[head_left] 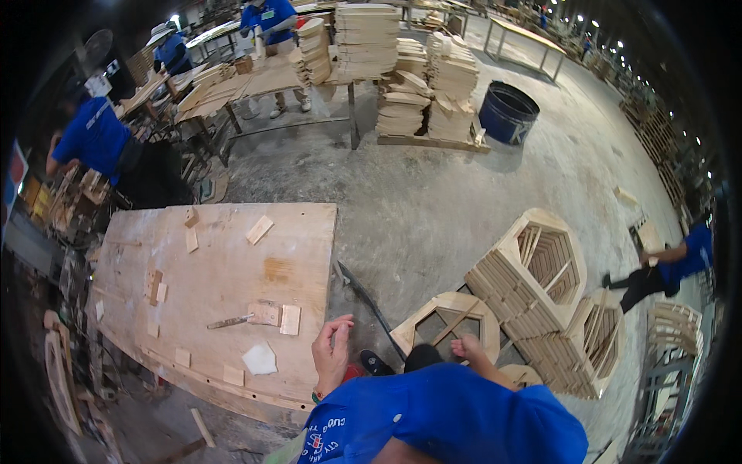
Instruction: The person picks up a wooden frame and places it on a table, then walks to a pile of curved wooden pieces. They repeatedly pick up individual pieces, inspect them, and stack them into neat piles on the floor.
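My left hand (pixel 332 352) is beside the right edge of a wooden worktable (pixel 224 282), fingers loosely extended and nothing visible in them. My right hand (pixel 470 349) is curled closed above an eight-sided wooden frame (pixel 483 313) that has a slat (pixel 454 322) lying across it; no object sticks out of the fist. On the tabletop lie a slim tool with a worn handle (pixel 229 321), a pale wood block (pixel 291 319) and a white scrap of sheet (pixel 260 359). Several small wood blocks are fixed or lying around it.
Stacked eight-sided frames (pixel 533 294) stand on the floor to my right. A dark hose or strap (pixel 367 301) runs beside the table. Farther off are a blue drum (pixel 508 114), piles of cut wood (pixel 367 42), and co-workers in blue shirts (pixel 97 135), one walking at right (pixel 686 259).
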The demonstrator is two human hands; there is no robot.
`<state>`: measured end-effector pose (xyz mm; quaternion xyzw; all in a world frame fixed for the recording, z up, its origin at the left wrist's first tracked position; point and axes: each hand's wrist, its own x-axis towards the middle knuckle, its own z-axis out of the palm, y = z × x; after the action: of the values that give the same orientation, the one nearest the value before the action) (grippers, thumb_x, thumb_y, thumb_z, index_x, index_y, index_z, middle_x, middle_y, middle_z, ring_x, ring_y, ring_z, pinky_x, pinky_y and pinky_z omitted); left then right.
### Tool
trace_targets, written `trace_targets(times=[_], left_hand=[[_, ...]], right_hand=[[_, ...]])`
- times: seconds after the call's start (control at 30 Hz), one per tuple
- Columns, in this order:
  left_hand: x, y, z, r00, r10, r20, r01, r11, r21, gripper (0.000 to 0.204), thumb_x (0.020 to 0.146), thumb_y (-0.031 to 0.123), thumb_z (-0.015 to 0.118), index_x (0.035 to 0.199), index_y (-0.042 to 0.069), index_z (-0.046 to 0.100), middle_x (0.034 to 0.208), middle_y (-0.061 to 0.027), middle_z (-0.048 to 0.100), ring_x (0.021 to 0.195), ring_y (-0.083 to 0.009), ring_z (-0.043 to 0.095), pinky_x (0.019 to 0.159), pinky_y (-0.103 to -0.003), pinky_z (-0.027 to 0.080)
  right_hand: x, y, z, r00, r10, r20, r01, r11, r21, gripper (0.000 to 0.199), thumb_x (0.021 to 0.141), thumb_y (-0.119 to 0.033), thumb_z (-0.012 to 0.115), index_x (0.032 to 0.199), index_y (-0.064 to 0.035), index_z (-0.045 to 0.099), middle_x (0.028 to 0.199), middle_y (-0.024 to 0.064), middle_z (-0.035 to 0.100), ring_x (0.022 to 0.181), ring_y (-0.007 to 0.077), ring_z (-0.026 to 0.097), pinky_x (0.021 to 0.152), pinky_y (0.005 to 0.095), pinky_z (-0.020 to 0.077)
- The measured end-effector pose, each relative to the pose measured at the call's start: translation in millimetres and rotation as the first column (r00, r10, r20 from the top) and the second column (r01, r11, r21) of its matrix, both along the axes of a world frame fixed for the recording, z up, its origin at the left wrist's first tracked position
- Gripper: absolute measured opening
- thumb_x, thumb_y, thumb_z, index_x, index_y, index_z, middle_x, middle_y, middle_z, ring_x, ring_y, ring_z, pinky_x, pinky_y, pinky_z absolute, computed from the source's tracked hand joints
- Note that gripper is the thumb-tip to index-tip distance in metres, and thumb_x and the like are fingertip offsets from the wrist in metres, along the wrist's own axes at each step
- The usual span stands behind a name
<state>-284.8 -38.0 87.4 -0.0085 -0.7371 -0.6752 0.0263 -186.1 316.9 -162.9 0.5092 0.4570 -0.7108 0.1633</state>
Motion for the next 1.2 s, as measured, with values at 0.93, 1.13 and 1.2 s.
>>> trace_targets(times=[0.93, 1.13, 1.2], left_hand=[[-367, 179, -8, 0.999, -0.026, 0.033, 0.018, 0.975, 0.223, 0.022, 0.092, 0.01, 0.056, 0.11, -0.002, 0.052, 0.102, -0.012, 0.066, 0.095, -0.0146, 0.061, 0.085, -0.026, 0.046], [-452, 239, 0, 0.982, -0.169, 0.085, 0.166, 0.985, 0.042, 0.023, 0.092, 0.01, 0.056, 0.112, -0.002, 0.053, 0.104, -0.0099, 0.065, 0.097, -0.0146, 0.06, 0.087, -0.026, 0.045], [-475, 241, 11, 0.984, -0.136, 0.114, 0.141, 0.989, -0.033, 0.025, 0.092, 0.013, 0.056, 0.113, -0.001, 0.054, 0.104, -0.0083, 0.066, 0.098, -0.0141, 0.06, 0.086, -0.027, 0.045]], right_hand=[[-354, 188, -13, 0.901, -0.433, -0.031, 0.428, 0.876, 0.221, 0.028, 0.092, -0.026, 0.042, 0.08, -0.0023, 0.053, 0.063, 0.0088, 0.054, 0.05, 0.022, 0.055, 0.044, 0.0317, 0.0463], [-413, 290, 10, 0.895, -0.432, -0.108, 0.444, 0.884, 0.143, 0.032, 0.093, -0.023, 0.036, 0.098, 0.0038, 0.053, 0.084, 0.0171, 0.061, 0.066, 0.0271, 0.061, 0.05, 0.031, 0.0503], [-434, 296, 10, 0.903, -0.416, -0.107, 0.425, 0.901, 0.088, 0.036, 0.094, -0.025, 0.036, 0.104, 0.0063, 0.052, 0.095, 0.0209, 0.061, 0.075, 0.0299, 0.062, 0.056, 0.0326, 0.0521]])
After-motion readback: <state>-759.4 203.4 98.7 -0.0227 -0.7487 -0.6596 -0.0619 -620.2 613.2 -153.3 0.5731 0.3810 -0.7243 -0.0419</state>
